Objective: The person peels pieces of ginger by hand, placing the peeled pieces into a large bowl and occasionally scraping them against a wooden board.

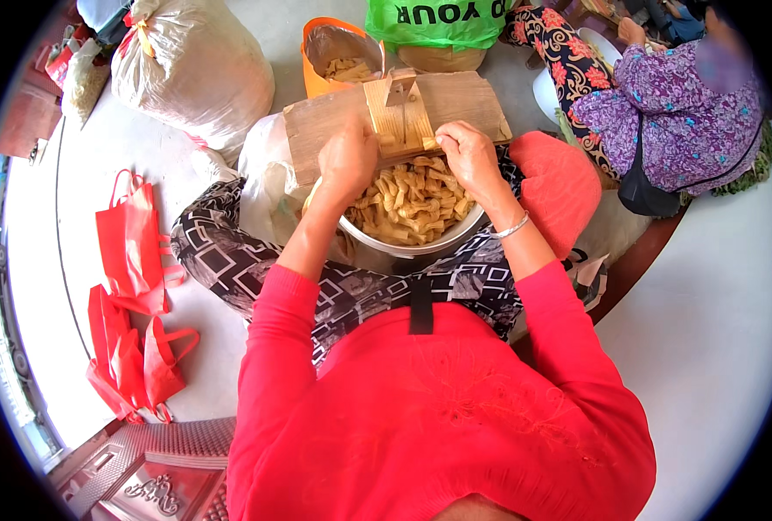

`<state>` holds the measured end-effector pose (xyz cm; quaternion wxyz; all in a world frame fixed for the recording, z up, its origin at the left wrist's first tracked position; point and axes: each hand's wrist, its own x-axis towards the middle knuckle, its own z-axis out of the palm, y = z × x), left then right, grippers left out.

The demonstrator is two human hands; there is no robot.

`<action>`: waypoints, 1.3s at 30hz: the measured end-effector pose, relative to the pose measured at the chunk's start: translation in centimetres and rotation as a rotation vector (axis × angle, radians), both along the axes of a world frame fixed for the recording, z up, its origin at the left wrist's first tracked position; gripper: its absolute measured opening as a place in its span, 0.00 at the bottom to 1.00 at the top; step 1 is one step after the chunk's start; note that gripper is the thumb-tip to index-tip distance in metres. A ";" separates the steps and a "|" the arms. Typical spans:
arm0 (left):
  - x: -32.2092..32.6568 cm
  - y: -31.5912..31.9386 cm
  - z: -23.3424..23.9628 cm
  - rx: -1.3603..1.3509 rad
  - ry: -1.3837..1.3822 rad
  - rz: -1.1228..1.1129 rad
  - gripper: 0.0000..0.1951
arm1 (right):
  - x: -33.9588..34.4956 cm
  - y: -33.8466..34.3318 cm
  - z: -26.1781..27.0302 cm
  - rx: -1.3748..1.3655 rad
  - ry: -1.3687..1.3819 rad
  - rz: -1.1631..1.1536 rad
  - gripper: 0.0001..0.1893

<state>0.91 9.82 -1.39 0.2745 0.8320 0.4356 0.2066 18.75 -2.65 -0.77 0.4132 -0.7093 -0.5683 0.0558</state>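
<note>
A basin (418, 246) on my lap holds a heap of yellowish-brown knotted food pieces (408, 198), which look like tofu skin knots. Across its far side lies a wooden board (324, 120), with a lighter wooden block (406, 120) and a small upright metal piece (400, 90) on it. My left hand (350, 156) is curled at the block's left side, near a yellowish piece; whether it grips that piece is hidden. My right hand (469, 156) pinches a small yellowish piece (430, 142) between thumb and fingers at the block's right side.
Beyond the board stand an orange bag (314, 68) with more pieces and a green plastic bag (434, 23). A large tied white sack (194, 71) is at upper left. Red bags (128, 244) lie on the floor at left. Another person (679, 117) sits at upper right.
</note>
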 end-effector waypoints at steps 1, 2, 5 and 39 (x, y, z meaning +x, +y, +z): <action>-0.7 -0.8 0.3 -0.012 -0.037 -0.028 0.10 | -0.4 -0.4 0.4 0.058 -0.092 -0.007 0.05; -1.1 -2.0 0.7 -0.081 -0.071 -0.062 0.09 | -0.9 -0.8 1.0 0.117 -0.184 -0.015 0.05; -1.4 -5.6 1.0 -0.470 -0.225 -0.166 0.07 | -3.9 -1.5 2.6 0.211 -0.179 0.060 0.10; -2.3 -12.2 6.7 -0.958 -0.715 -0.597 0.20 | -7.8 -7.0 3.9 0.273 0.362 -0.072 0.10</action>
